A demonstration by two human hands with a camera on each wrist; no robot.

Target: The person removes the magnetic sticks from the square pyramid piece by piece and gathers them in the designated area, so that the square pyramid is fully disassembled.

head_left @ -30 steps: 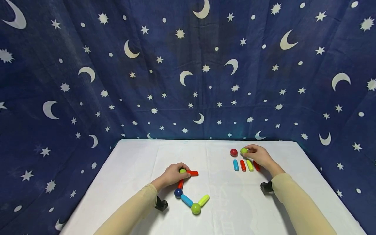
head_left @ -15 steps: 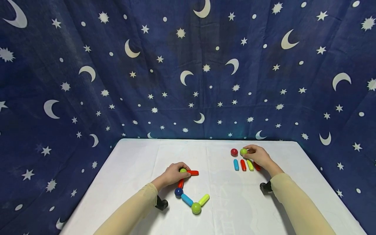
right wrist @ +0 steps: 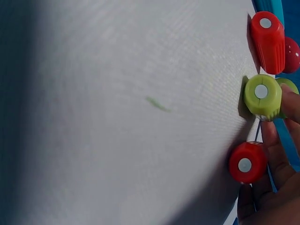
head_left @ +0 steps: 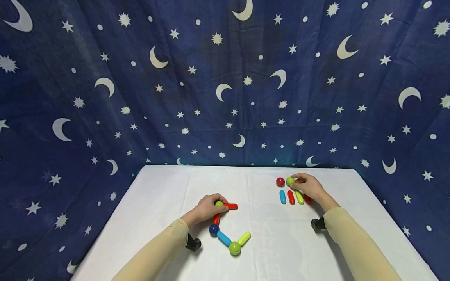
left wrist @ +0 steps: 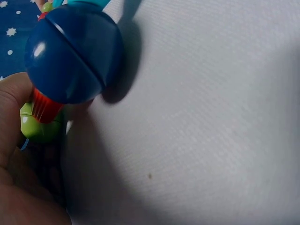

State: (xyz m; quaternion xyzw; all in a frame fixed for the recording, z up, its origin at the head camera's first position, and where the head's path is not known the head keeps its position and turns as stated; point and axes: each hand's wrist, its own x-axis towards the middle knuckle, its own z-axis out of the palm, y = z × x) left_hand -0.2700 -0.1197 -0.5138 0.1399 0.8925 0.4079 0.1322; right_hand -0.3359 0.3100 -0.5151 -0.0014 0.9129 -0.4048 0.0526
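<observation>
In the head view my left hand [head_left: 206, 207] grips a light green ball [head_left: 219, 203], partly hidden by the fingers. One red rod [head_left: 231, 206] points right from there, and another red rod [head_left: 216, 219] runs down to a dark blue ball [head_left: 214, 230]. From that ball a light blue rod [head_left: 224, 238] leads to a larger green ball [head_left: 234, 248], where a yellow-green rod [head_left: 244, 238] sticks out. Over at the back right, my right hand [head_left: 311, 186] pinches another green ball [head_left: 290, 181] between thumb and fingers. Beside it sits a red ball [head_left: 280, 182].
Below the right hand lies a row of rods: light blue [head_left: 283, 197], red [head_left: 291, 197], yellow-green [head_left: 299, 197] and a second red rod [head_left: 307, 199] partly under the hand. The white-covered table [head_left: 267, 218] meets a dark blue star-patterned curtain [head_left: 225, 97] behind.
The green ball in my right hand has shifted slightly left, closer to the red ball. My left hand and the joined rods look still.
</observation>
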